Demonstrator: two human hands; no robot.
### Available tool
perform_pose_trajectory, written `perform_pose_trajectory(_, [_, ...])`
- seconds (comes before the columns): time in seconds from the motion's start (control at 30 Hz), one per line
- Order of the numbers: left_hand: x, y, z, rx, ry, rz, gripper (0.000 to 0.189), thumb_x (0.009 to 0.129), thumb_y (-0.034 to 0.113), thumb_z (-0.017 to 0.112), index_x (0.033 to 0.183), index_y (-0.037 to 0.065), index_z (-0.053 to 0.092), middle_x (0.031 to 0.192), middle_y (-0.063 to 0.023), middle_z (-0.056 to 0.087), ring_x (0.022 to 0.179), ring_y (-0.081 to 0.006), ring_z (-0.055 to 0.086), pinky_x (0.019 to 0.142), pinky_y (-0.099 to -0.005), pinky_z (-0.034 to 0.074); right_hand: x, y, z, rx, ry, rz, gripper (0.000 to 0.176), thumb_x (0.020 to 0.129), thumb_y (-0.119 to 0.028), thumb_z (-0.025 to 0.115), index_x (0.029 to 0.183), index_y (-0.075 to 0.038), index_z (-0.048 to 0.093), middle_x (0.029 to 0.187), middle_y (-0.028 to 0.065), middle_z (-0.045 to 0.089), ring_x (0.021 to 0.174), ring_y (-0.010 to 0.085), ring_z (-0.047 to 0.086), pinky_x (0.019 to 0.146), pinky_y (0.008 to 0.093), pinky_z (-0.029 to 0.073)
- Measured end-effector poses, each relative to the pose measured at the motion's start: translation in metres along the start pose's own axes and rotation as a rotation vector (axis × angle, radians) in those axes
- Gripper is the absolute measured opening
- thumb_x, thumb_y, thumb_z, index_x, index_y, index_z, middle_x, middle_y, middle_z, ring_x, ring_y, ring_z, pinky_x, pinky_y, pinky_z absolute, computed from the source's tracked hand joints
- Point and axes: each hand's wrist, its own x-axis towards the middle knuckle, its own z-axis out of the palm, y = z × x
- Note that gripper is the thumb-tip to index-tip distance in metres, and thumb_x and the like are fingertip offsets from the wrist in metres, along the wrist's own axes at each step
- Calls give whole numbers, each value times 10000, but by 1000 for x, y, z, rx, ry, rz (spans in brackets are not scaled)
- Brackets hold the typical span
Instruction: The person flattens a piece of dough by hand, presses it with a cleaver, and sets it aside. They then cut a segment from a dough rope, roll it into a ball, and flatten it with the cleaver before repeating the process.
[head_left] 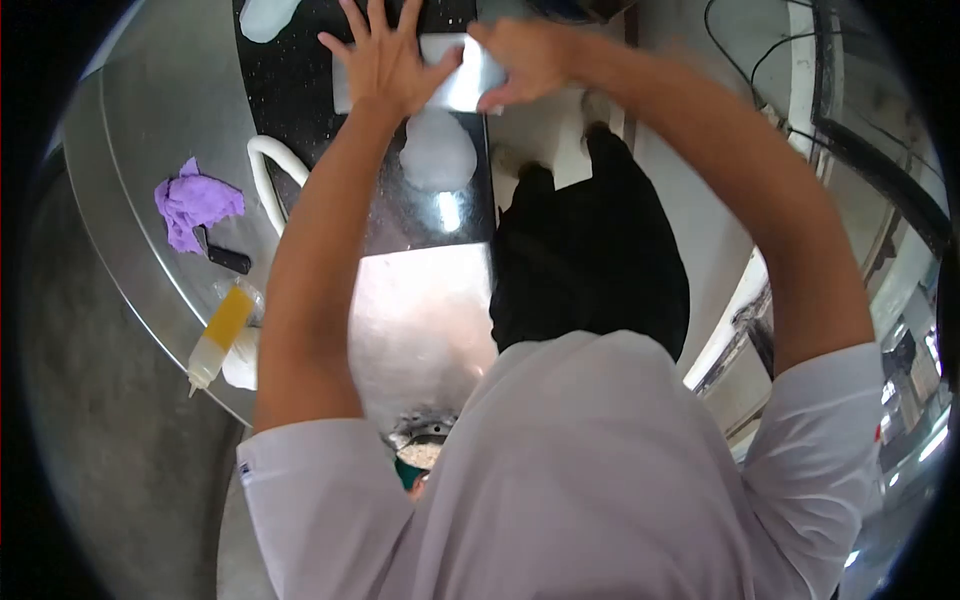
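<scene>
My left hand [385, 65] lies with fingers spread over a shiny flat metal plate [440, 90] on the black speckled countertop [290, 90]. At the plate's right end, my right hand [525, 62] grips it, thumb on the near side and fingers on the far side. What is under the plate is hidden. Just below the plate sits a smooth, pale, rounded lump [438, 152], perhaps dough. A white rope-like piece [262, 165] bends in a curve left of my left forearm. Another pale piece [266, 16] is at the top left.
On the steel surface [135, 150] at left are a purple cloth [195, 203], a black-handled tool [229, 260] and a squeeze bottle [224, 328] with yellow contents. Nearer my body is a bare metal panel [420, 320]. Black cables [750, 70] hang at upper right.
</scene>
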Motion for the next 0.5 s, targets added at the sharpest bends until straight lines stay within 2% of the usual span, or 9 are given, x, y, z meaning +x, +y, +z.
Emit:
perform_pose_trajectory(0.07, [-36,-27,44,-186,135,231,1040,763,798,617,1614,285,310,1694,-203,133,1509,-570,97,1059,-855,87,-20,-39,19,100,-62,81,850,731,-499,871,1231,53,461,896,278,680,841,479,693,749,514,566])
perform_pose_trajectory(0.13, [-79,-14,39,-142,30,223,947,796,741,617,1606,351,319,1700,-164,147,1543,-485,118,1080,-838,95,-37,-50,51,49,-92,69,853,716,-510,881,1207,53,469,843,267,679,858,469,696,765,498,572])
perform_pose_trajectory(0.23, [-73,-21,37,-171,6,255,968,773,776,602,1606,377,312,1705,-144,148,1542,-495,106,1054,-859,80,-34,-49,52,110,-12,63,836,703,-520,880,1163,36,458,855,265,677,844,467,691,742,500,562])
perform_pose_trajectory(0.33, [-41,-21,21,-128,96,263,948,767,749,634,1591,380,345,1691,-128,214,1528,-493,159,1055,-847,139,-22,-41,35,97,64,28,798,701,-510,877,1113,20,446,845,258,669,847,471,681,733,496,553])
perform_pose_trajectory(0.4, [-18,-17,-2,66,-67,216,1099,700,575,762,1620,227,269,1690,-200,143,1530,-476,169,1132,-780,171,-10,-33,25,25,132,51,794,711,-496,878,1120,25,441,830,265,657,871,473,672,731,486,554])
perform_pose_trajectory(0.43, [-8,-17,-15,33,-104,222,1096,688,598,750,1612,228,293,1690,-187,152,1536,-457,170,1129,-787,162,-7,-33,23,-46,231,35,799,711,-500,880,1122,38,456,824,274,650,900,465,672,734,477,558])
perform_pose_trajectory(0.47, [-4,-20,-12,18,-79,257,1091,685,618,742,1607,233,304,1687,-183,166,1532,-461,173,1123,-794,163,-11,-38,28,-48,237,41,799,711,-500,880,1122,38,456,824,274,650,900,465,672,734,477,558])
perform_pose_trajectory(0.5, [-9,-30,5,-69,31,328,1030,724,681,693,1603,306,312,1691,-148,188,1533,-466,169,1094,-817,153,-14,-44,26,0,164,93,803,704,-500,885,1115,47,466,821,276,653,883,466,678,736,483,558])
